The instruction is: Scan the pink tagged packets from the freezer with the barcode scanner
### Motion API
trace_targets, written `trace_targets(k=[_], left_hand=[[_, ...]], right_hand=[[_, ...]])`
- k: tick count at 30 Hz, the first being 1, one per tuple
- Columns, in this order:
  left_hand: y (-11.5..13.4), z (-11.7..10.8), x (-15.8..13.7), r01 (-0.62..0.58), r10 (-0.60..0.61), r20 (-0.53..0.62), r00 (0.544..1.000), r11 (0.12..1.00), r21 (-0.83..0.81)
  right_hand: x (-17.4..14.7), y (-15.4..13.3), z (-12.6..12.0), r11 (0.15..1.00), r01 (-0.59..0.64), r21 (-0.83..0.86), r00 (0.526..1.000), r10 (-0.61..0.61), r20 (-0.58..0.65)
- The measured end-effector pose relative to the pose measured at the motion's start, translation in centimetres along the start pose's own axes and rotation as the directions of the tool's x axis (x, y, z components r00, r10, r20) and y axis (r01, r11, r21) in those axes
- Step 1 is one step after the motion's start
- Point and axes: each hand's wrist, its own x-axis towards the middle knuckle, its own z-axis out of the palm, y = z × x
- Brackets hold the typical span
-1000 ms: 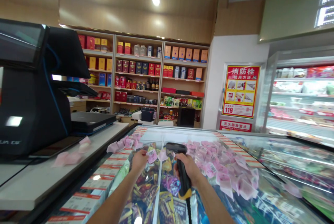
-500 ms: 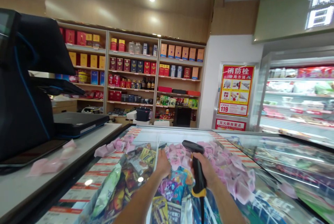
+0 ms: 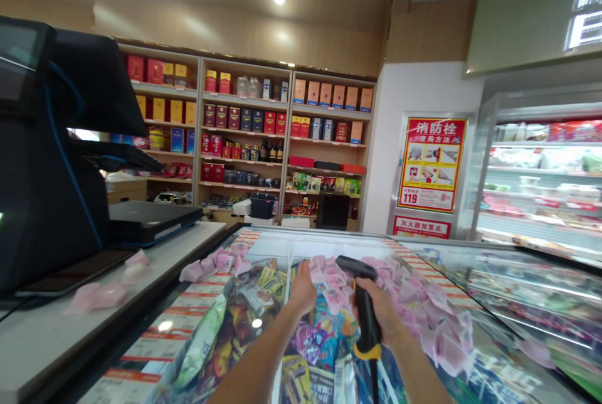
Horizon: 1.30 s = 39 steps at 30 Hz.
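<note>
Clasping the scanner in the right hand, near pink tags far on the glass lid, with any pinch by the left hand impossible to tell, perhaps risking misreads from crowding.

Tall pale-wood shelving filled with red, yellow and orange rectangular cartons stands left of a red-and-yellow metal-framed poster and a brightly lit, white-shelved display cabinet, while a bulky black plastic checkout terminal sits on the flat white countertop at far left
</note>
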Motion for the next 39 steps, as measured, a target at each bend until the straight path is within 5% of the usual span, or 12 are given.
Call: trace_targets(k=[7, 11, 19, 25, 31, 39], left_hand=[[-10.0, -14.0, -2.1, 0.332, -0.21, -0.42, 0.883, 0.911, 0.243], [-14.5, -17.9, -3.1, 0.44, -0.282, -0.463, 0.84, 0.854, 0.277], [-15.1, -17.1, -3.6, 0.419, -0.341, -0.354, 0.871, 0.891, 0.174], [-11.3, -14.9, -4.7, 0.407, -0.46, -0.216, 0.861, 0.879, -0.25], [-7.4, -12.7, -5.0, 0.343, -0.474, 0.007, 0.88, 0.627, -0.699], [-5.1, -11.1, -5.3, 0.444, -0.561, 0.216, 0.799, 0.309, -0.841]], right_hand=[[-0.2, 0.4, 3.5, 0.995, -0.057, -0.078, 0.996, 0.062, 0.062], [0.0, 0.7, 5.3, 0.993, -0.025, -0.119, 0.998, 0.033, 0.061], [-0.3, 1.5, 6.5, 0.982, -0.037, -0.186, 0.996, 0.051, 0.071], [-1.5, 2.0, 8.0, 0.979, -0.018, -0.204, 0.977, 0.06, 0.203], [-3.2, 1.8, 9.7, 0.981, 0.005, -0.194, 0.962, 0.049, 0.269], [-3.8, 2.5, 9.4, 0.98, 0.017, -0.197, 0.947, 0.047, 0.318]])
